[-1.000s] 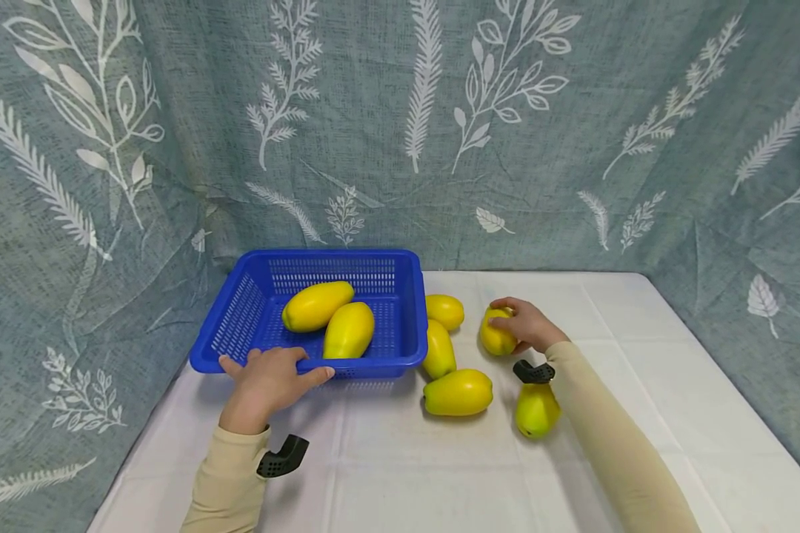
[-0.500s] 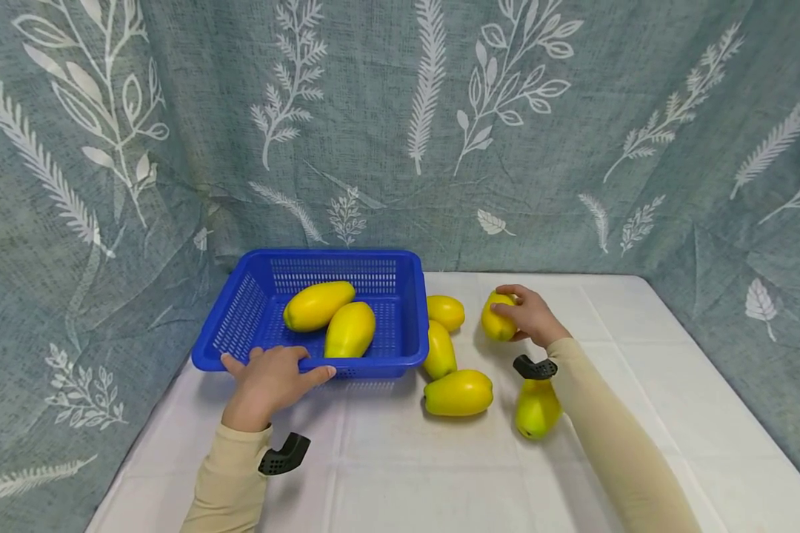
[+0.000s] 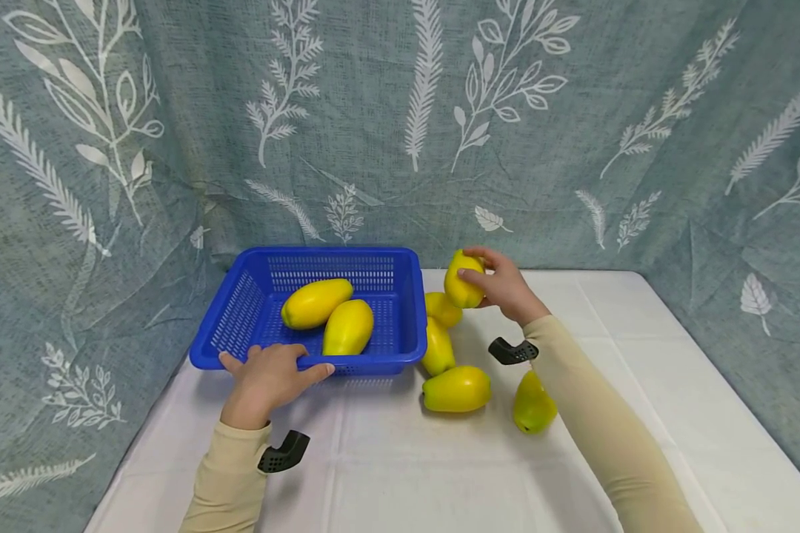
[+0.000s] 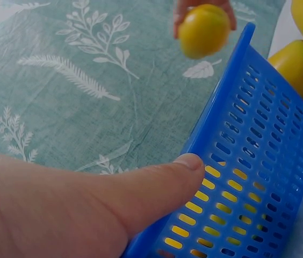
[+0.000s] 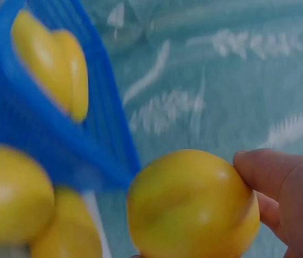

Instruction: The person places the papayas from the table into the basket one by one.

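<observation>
My right hand holds a yellow papaya between thumb and fingers, raised off the table just right of the blue plastic basket. In the right wrist view that papaya shows its rounded end, with the fingers along its right side. My left hand grips the basket's near rim; in the left wrist view its thumb lies against the outside, below the edge. Inside the basket lie two papayas, one long and one nearer the front.
Three papayas sit by the basket's right side: a back one partly behind the held fruit, a middle one, and a front one. A greener, pear-shaped papaya lies farther right. A patterned curtain hangs behind the white-covered table.
My right hand has lifted the papaya from the table and carried it left and up toward the basket. The left hand has kept its place on the rim.
</observation>
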Tool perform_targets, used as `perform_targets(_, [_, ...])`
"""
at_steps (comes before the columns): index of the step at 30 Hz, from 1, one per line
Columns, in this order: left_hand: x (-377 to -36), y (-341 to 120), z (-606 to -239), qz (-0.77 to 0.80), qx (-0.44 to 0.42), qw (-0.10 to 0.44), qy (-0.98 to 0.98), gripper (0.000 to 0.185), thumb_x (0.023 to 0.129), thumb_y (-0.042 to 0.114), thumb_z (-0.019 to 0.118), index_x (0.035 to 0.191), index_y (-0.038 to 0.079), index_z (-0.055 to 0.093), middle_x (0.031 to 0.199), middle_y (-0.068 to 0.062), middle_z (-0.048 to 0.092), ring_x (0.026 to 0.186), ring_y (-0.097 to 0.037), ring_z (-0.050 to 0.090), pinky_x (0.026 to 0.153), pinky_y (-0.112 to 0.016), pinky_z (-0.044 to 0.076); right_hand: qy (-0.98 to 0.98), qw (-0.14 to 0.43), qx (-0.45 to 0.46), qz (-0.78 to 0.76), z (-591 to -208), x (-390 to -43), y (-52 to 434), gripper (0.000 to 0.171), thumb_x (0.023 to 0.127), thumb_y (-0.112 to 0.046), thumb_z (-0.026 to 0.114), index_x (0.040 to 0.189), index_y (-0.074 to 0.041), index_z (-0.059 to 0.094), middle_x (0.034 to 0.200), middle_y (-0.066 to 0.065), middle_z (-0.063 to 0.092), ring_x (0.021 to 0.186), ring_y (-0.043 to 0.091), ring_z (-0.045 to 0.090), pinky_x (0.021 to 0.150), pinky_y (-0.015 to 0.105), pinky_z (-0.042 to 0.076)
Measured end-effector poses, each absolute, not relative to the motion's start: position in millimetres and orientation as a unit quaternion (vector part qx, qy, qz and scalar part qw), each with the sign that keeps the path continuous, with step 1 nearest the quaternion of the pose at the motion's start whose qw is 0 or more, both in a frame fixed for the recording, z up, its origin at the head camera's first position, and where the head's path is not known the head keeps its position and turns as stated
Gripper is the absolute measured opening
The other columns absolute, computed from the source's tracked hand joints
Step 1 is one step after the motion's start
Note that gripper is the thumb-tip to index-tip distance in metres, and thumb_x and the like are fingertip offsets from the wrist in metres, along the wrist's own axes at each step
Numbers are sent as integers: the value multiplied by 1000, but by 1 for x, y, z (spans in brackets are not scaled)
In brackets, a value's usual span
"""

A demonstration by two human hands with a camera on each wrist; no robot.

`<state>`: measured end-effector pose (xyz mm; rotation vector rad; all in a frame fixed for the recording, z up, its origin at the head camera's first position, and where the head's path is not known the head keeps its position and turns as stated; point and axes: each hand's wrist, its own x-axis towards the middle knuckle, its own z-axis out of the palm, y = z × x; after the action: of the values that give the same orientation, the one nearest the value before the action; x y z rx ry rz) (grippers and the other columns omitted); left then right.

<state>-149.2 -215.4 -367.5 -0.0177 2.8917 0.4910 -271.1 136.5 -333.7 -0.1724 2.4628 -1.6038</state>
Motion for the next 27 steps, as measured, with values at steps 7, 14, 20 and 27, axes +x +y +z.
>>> perform_targets(7, [-148, -216, -367, 167, -5, 101, 981, 76, 92, 63, 62, 137, 2, 62, 137, -28, 62, 124, -66, 43, 99, -94, 0, 823, 104, -104, -549, -325, -258, 79, 50, 101, -24, 64, 149, -21, 51, 152, 18, 44, 104, 30, 66, 81, 48, 63])
perform_targets(14, [-150, -214, -366, 159, -10, 118, 980, 79, 92, 65, 60, 140, 3, 61, 140, -27, 61, 129, -67, 40, 100, -93, 0, 839, 133, -140, -508, -337, -246, 29, 47, 99, -26, 68, 144, -21, 56, 150, 12, 51, 111, 29, 62, 75, 34, 62])
perform_targets(20, [-150, -214, -365, 159, -7, 118, 980, 78, 93, 64, 60, 140, 2, 60, 141, -28, 60, 131, -68, 38, 100, -93, 1, 877, 136, -135, -441, -361, -242, 3, 46, 97, -27, 70, 141, -20, 59, 151, 9, 54, 122, 28, 55, 105, 44, 49])
perform_targets(27, [-151, -215, -366, 160, -8, 116, 980, 78, 93, 63, 61, 142, 1, 58, 142, -31, 57, 133, -68, 37, 100, -93, 0, 886, 167, -133, -411, -379, -242, -12, 50, 96, -27, 71, 143, -17, 57, 152, 10, 54, 131, 30, 52, 118, 48, 40])
